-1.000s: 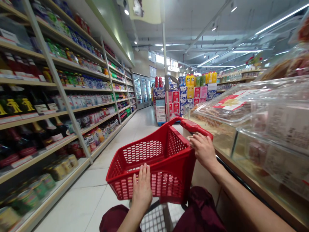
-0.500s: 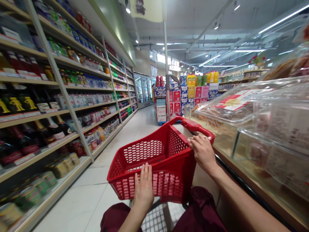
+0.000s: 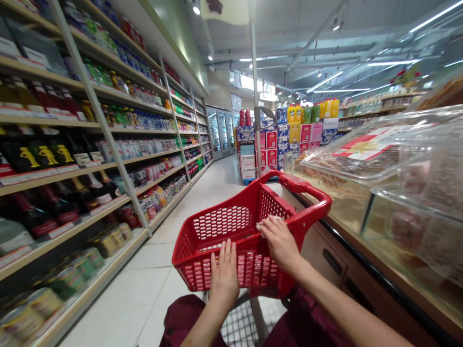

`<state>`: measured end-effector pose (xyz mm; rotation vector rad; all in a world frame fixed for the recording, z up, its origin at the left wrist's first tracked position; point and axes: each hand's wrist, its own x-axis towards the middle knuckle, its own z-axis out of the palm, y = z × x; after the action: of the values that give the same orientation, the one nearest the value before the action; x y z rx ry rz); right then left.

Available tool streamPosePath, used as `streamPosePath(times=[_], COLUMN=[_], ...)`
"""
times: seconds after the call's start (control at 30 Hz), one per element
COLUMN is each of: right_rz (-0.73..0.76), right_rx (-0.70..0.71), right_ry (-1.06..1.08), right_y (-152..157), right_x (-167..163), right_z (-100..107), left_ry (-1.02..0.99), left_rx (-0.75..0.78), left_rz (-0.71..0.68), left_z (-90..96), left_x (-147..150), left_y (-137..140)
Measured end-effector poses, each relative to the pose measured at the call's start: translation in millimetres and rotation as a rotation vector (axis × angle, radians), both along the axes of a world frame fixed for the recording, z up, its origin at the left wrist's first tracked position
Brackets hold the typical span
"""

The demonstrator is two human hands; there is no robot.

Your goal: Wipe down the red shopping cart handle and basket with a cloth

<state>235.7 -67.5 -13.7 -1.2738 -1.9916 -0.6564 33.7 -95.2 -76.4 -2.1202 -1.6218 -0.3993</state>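
Observation:
A red plastic shopping cart (image 3: pixel 231 208) with perforated basket walls stands right in front of me, its handle to the right. My left hand (image 3: pixel 224 277) lies flat against the near basket wall, fingers stretched up to the rim. My right hand (image 3: pixel 280 241) rests over the near rim, between the left hand and the handle. Its fingers are closed on a small white cloth (image 3: pixel 259 225), mostly hidden beneath them; whether it is cloth or paper I cannot tell. A white wire grid (image 3: pixel 238 323) shows low under the basket.
Shelves of bottles and cans (image 3: pixel 119 130) line the left side. On the right is a display counter with clear plastic food containers (image 3: pixel 358 149). Ahead, a metal pole (image 3: pixel 254 91) rises before stacked drink cartons (image 3: pixel 271 140). Glass-door fridges (image 3: pixel 219 127) stand farther back along the tiled aisle.
My right hand has slid left along the rim, from beside the handle toward my left hand, with the white cloth. My left hand stays on the basket wall. The view has shifted slightly.

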Motion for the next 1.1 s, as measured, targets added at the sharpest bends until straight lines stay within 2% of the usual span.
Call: streamPosePath(times=[0.1,0.23,0.3,0.43,0.5,0.7,0.77,0.87,0.93,1.0,1.1], right_rz=[0.085,-0.057,-0.091,0.056,0.106,-0.088,-0.060,0.068,0.125,0.116,-0.004], right_rx=[-0.010,0.015,0.031,0.021,0.016,0.043,0.023,-0.012,-0.039,-0.054,-0.038], right_ry=[-0.057,0.012,0.041,-0.015,-0.036,0.067,0.053,0.006,-0.026,-0.040,0.014], right_y=[1.7,5.1,4.6,2.5,4.2,11.6,11.1,9.9,11.3,13.8,17.1], right_x=[-12.5,12.0,14.3,-15.7,-22.6,7.5,-6.0,-44.9,-58.9,-52.1,-23.4], right_z=[-4.5,8.0,6.8,-11.2,-12.7,5.9,-2.2,-20.9,-25.0,-20.3,-9.1], left_ry=[0.000,-0.035,-0.065,-0.050,-0.039,-0.118,-0.124,-0.071,-0.033,-0.034,-0.071], left_rx=[-0.013,-0.066,-0.118,-0.138,-0.104,-0.113,-0.126,-0.128,-0.107,-0.074,-0.033], left_rz=[-0.035,-0.042,-0.023,-0.028,-0.027,0.019,0.017,-0.003,-0.006,0.011,0.037], left_z=[0.6,6.7,10.3,11.6,9.6,8.9,10.7,11.1,9.2,6.2,1.7], left_x=[-5.3,-5.4,-1.9,-1.1,-5.5,-9.5,-6.8,-7.4,-12.4,-18.3,-22.4], left_y=[2.3,1.6,0.3,0.1,1.3,1.0,-0.1,-0.2,1.1,2.7,4.1])
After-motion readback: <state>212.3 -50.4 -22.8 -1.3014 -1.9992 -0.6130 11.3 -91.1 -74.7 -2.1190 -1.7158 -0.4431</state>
